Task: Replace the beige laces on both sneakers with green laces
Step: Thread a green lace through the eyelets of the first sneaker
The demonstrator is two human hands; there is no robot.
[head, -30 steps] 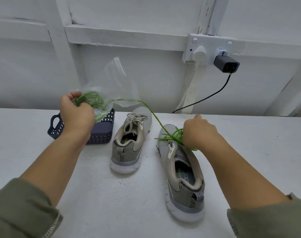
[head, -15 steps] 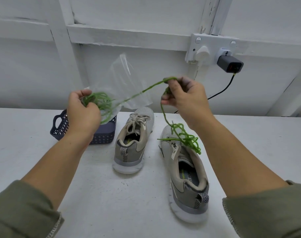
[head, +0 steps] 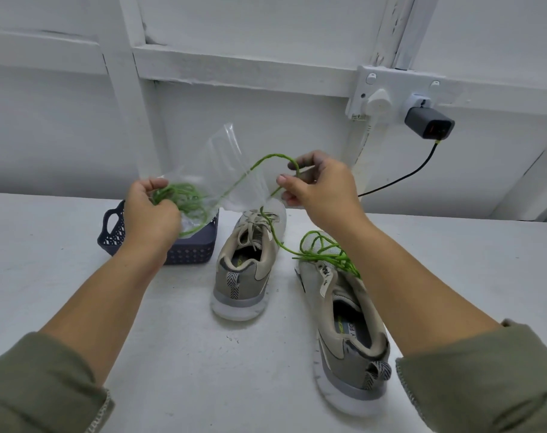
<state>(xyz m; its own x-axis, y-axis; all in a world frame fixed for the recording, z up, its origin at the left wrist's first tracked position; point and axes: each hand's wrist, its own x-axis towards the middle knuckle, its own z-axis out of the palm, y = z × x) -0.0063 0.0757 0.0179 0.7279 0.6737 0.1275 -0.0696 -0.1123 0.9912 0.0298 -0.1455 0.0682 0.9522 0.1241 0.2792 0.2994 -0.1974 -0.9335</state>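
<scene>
The thin green cord lace [head: 273, 155] stretches between both hands, which are raised apart above the far part of the white table [head: 172, 354]. Its left end is a loose tangle gripped in the curled fingers of the left hand [head: 150, 210], together with the mouth of a crumpled clear plastic bag [head: 231, 157] that stands up just behind it. From there the strand runs rightward and rises to a small arc. There the right hand [head: 319, 189] pinches it between thumb and fingertips. Past the pinch it drops toward the near side, crossing the toe of the left grey-and-beige mesh sneaker [head: 247, 276], and ends in a loose heap on the forefoot of the right grey-and-beige mesh sneaker [head: 347, 332].

Both sneakers lie lengthwise, with toes to the far wall and heels near. The left one sits farther back and carries its beige lace [head: 253, 218]. The right one sits nearer, below the right forearm.

A dark blue perforated plastic basket [head: 191, 251] stands just left of the left sneaker, under the left hand. On the far wall to the right, a grey charger [head: 428, 123] is plugged into a white socket [head: 378, 92].
</scene>
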